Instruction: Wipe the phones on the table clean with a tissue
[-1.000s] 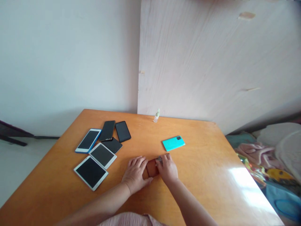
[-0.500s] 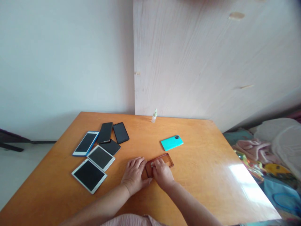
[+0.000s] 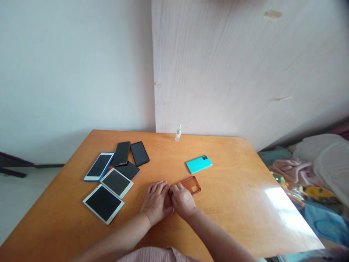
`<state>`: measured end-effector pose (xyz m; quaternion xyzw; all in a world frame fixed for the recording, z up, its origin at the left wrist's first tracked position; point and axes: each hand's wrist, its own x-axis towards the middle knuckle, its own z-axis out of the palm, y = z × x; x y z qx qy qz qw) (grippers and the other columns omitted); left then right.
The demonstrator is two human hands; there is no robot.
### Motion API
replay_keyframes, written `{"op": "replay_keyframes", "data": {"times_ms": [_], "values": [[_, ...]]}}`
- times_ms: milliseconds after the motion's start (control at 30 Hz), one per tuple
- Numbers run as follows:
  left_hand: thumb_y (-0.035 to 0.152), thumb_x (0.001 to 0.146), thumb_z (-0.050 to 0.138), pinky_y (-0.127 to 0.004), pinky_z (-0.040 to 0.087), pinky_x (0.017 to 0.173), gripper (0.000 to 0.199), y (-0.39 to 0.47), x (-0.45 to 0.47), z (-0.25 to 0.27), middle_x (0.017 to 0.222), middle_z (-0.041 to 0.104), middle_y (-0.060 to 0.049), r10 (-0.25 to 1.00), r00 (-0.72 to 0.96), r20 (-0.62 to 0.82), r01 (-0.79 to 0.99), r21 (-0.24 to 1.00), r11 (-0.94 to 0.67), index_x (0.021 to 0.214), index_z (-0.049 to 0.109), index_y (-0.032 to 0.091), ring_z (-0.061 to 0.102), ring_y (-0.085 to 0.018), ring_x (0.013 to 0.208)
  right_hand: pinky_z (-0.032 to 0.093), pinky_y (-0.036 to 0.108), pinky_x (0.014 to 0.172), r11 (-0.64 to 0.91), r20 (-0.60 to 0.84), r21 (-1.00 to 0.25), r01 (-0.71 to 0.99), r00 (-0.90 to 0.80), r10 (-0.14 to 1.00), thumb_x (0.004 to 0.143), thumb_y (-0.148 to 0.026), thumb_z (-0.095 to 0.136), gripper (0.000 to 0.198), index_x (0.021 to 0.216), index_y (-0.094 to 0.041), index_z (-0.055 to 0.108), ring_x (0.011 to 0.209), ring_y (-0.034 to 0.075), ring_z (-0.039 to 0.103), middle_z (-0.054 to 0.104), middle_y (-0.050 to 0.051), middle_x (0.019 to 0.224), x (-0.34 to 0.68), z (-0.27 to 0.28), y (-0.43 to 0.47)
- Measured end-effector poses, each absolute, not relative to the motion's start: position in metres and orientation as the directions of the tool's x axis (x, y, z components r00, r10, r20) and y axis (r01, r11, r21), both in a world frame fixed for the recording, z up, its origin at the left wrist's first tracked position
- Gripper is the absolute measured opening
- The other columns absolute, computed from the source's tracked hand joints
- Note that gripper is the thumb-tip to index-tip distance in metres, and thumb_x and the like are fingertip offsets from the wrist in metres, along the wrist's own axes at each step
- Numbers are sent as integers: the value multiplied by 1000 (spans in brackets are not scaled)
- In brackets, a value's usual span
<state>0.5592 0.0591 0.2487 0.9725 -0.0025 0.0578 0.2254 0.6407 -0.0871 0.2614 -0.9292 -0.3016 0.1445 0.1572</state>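
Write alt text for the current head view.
A person's left grip and right grip rest close together on a brown phone case on a table. Six phones or tablets lie at left, a teal phone and a small bottle beyond.

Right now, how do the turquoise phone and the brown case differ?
Form: the turquoise phone is a flat slab with a dark camera block; the brown case is a shallow shell with a raised rim and a cutout.
Contact: the turquoise phone lies untouched; the brown case is partly covered by the left hand and right hand.
Both rest on the table, slanting much the same way.
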Motion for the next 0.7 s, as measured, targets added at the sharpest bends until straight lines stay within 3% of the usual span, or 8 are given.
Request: {"op": "replay_keyframes", "data": {"times_ms": [133, 233, 367, 567, 700], "values": [[53, 70, 73, -52, 30, 108, 73, 59, 560, 247, 137, 53, -11, 4, 991, 133, -54, 433, -900, 134, 51, 24, 45, -33, 127, 40, 28, 72, -873, -159, -313, 374, 886, 436, 90, -11, 44, 18, 101, -16, 58, 89, 20, 59, 60, 11, 105, 677, 264, -117], [54, 71, 73, -52, 30, 109, 74, 59, 560, 247, 138, 53, -11, 3, 991, 135, -56, 432, -900, 134, 51, 24, 44, -34, 128, 39, 28, 69, -903, -162, -306, 301, 919, 361, 92, -14, 43, 17, 101, -16, 58, 84, 20, 59, 60, 10, 101, 691, 264, -132], [56, 70, 74, -51, 30, 109, 75, 59, 560, 247, 138, 53, -11, 8, 992, 125, -49, 440, -897, 135, 51, 24, 44, -34, 128, 39, 23, 71, -877, -175, -358, 320, 900, 400, 91, -17, 50, 11, 92, -21, 60, 85, 15, 61, 61, 3, 94, 682, 263, -135], [55, 70, 73, -52, 30, 109, 75, 59, 559, 247, 138, 53, -11, 8, 990, 141, -55, 441, -896, 135, 50, 25, 44, -34, 128, 38, 27, 69, -896, -176, -357, 264, 923, 342, 95, -20, 44, 18, 105, -17, 58, 82, 18, 60, 58, 10, 105, 676, 264, -130], [53, 69, 74, -51, 30, 110, 74, 58, 560, 248, 137, 54, -10, 19, 993, 121, -36, 441, -897, 134, 51, 25, 44, -33, 129, 37, 25, 69, -838, -206, -419, 350, 862, 463, 86, -11, 48, 17, 94, -20, 60, 82, 16, 60, 61, 6, 99, 648, 263, -105]]}}
